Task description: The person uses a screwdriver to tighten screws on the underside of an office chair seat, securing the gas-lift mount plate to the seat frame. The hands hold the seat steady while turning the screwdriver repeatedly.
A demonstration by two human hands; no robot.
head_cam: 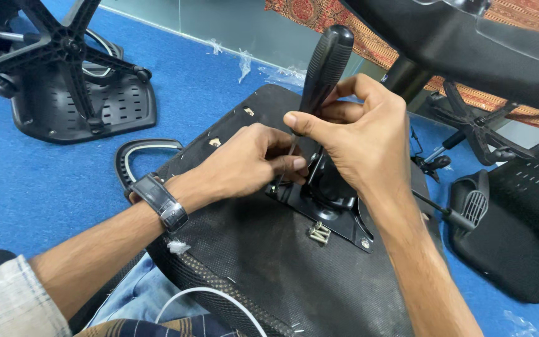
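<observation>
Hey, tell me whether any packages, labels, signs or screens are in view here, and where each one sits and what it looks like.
Wristwatch: on the left wrist, a dark rectangular case on a black strap; whether its face is a screen cannot be told.
No packages, labels or signs in view.

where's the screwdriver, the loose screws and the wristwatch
screwdriver (325, 65), head view, on its black ribbed handle
loose screws (319, 233), head view, on the middle of the small pile
wristwatch (171, 212), head view, on its case
</observation>
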